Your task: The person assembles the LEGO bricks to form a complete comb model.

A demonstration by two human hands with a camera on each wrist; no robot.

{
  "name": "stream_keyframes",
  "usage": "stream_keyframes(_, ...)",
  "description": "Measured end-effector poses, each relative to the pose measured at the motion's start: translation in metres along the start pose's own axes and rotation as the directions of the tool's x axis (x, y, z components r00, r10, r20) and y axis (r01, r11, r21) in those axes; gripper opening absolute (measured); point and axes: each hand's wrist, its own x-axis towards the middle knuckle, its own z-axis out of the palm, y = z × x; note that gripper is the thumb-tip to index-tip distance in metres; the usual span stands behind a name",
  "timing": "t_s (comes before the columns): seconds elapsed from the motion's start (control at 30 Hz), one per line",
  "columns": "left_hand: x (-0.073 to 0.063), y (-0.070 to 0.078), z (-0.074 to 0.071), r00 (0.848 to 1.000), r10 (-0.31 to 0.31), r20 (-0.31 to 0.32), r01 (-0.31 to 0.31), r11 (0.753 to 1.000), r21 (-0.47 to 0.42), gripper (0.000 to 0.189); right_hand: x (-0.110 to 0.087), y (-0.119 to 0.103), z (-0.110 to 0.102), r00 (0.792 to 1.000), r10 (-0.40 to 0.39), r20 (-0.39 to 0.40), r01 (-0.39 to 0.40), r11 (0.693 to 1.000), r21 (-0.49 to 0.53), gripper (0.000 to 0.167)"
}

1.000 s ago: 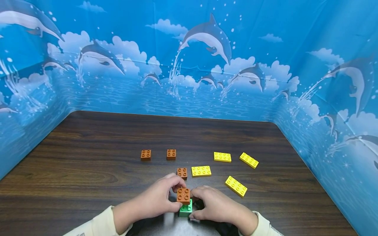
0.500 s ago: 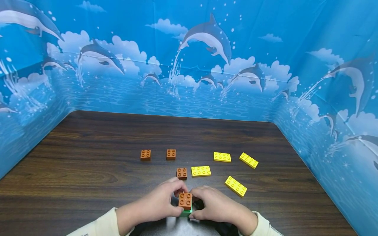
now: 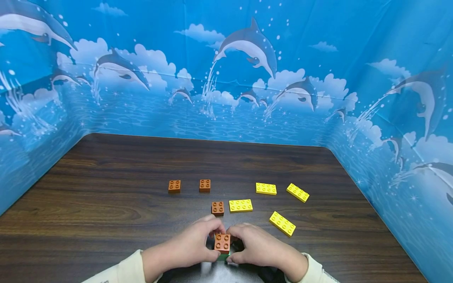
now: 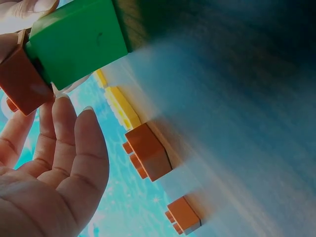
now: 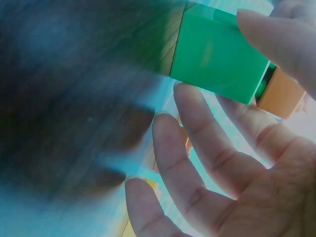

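In the head view my left hand [image 3: 192,241] pinches an orange-brown four-stud toy building brick [image 3: 222,243] between thumb and fingers. That brick sits over a green block [image 4: 79,44], which stands on the table near its front edge. A narrow gap with green studs shows between the two in the right wrist view, so the brown brick [image 5: 282,94] is not fully flush. From the right, my right hand [image 3: 260,245] holds the green block [image 5: 219,54] between thumb and fingers. Its lower fingers are spread beside the block. From above, the brown brick hides most of the green one.
Just beyond the hands lies a brown brick [image 3: 217,208], with two others [image 3: 174,186] farther back. Several flat yellow bricks [image 3: 240,205] are scattered to the right on the dark wooden table [image 3: 106,212]. A blue dolphin-print curtain [image 3: 226,118] borders the table.
My left hand has moved slightly right and toward me, bringing the brown brick down over the green block and covering its studs from above. My right hand has stayed put.
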Motion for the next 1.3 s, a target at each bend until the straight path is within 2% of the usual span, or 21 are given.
stream_keyframes(0.3,0.001,0.003,0.002,1.0,-0.017,-0.001,0.017,1.0,0.011,0.032,0.001,0.0,-0.001,1.0,-0.005,0.011,0.005,1.0,0.023,0.026)
stream_keyframes(0.67,-0.003,0.002,0.007,0.997,0.041,-0.063,-0.036,0.996,0.076,0.032,0.002,0.0,0.0,1.0,0.008,0.011,-0.008,1.0,0.028,0.03)
stream_keyframes(0.97,-0.003,0.004,0.008,0.999,-0.001,-0.044,0.004,0.997,0.083,0.033,-0.001,-0.003,-0.001,1.0,0.024,0.004,-0.024,1.0,-0.012,0.033)
stream_keyframes(1.13,-0.003,0.003,0.007,0.999,0.007,-0.051,-0.003,0.997,0.081,0.034,-0.008,-0.007,-0.003,0.997,0.062,-0.055,-0.063,0.998,-0.017,0.041)
stream_keyframes(1.3,-0.003,0.002,0.006,0.999,0.002,-0.052,0.001,0.999,0.05,0.034,-0.016,-0.012,-0.002,0.986,0.027,-0.165,-0.041,0.996,-0.079,0.035)
